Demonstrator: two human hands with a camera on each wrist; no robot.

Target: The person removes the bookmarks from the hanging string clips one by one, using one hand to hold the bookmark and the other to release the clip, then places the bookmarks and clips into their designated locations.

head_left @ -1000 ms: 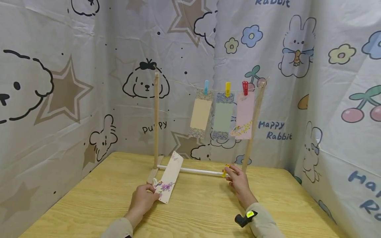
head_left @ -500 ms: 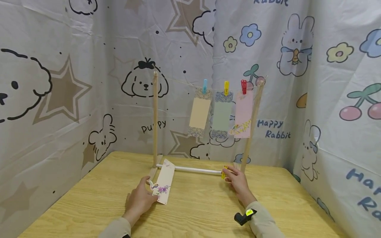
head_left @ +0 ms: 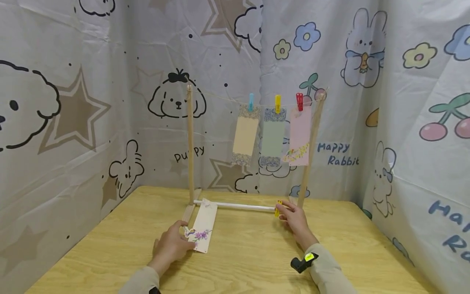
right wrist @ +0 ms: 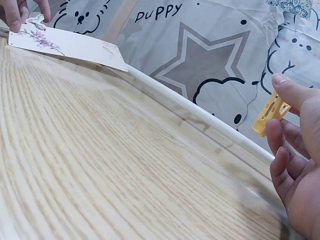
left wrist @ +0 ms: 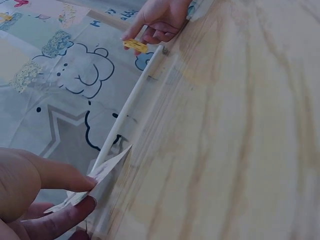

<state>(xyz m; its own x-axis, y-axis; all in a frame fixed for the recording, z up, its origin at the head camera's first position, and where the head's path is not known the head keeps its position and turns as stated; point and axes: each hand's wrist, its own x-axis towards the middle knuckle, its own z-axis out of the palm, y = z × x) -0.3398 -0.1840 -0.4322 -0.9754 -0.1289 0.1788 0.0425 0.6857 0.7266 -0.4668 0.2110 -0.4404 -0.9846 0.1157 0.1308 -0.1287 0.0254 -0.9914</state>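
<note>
My left hand (head_left: 171, 245) pinches the lower left edge of a cream bookmark card (head_left: 202, 220) printed with purple flowers and a bird. In the right wrist view the card (right wrist: 75, 44) slants just above the table, its far end close to the white rod. Between the thumb and fingers of my right hand (head_left: 295, 222) is a yellow clothespin (right wrist: 270, 112), held near the rod's right end. Three cards hang from a string: a beige one (head_left: 245, 134) by a blue clothespin (head_left: 251, 102), a green one (head_left: 273, 134) by a yellow clothespin (head_left: 278, 104), a pink one (head_left: 299, 132) by a red clothespin (head_left: 300, 102).
The string runs between two wooden posts, the left post (head_left: 190, 147) and the right post (head_left: 312, 151). A white rod (head_left: 244, 206) joins them low down. The wooden table (head_left: 242, 261) lies beneath, and a printed curtain (head_left: 227, 49) surrounds its back and sides.
My left hand has lowered the flowered card and shifted it a little leftward, so it lies flatter. My right hand keeps its hold on the yellow clothespin. The head view has tilted slightly.
</note>
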